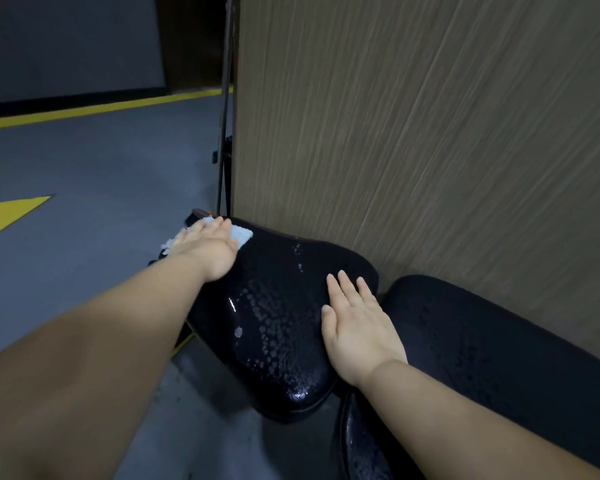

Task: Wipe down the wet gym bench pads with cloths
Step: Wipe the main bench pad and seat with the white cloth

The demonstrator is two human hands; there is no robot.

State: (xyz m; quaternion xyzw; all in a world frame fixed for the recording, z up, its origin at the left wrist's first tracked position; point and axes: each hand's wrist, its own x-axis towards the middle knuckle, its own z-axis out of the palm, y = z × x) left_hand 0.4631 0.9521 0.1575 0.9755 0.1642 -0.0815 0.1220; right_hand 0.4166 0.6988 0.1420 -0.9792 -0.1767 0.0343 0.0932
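The black seat pad (278,323) lies in the middle of the frame. Its long axis runs from a narrow end at upper left to a broad, rounded end at lower right. Water beads cover its middle and its near end, and a few drops sit toward its right edge.

Just right of it, across a thin gap, the back pad (482,341) starts at centre right and runs down to the lower right corner. It is also speckled with drops.

A white cloth (242,234) lies on the narrow far end of the seat pad, with a corner showing to the right of the left hand (207,247). That hand lies flat on the cloth, palm down, fingers straight and close together and pointing toward the top of the frame. Its bare forearm stretches in from the lower left corner.

The right hand (359,330) rests flat on the right side of the seat pad, near the gap. Its fingers are straight, slightly spread and pointing up, the thumb is out to the left, and it holds nothing. Its forearm enters from the lower right and crosses over the back pad.

A wood-grain panel (430,133) fills the upper right, close behind both pads. A dark pole (225,98) stands along its left edge. The grey floor (84,168) takes the left side, with a yellow stripe (84,110) across the upper left.
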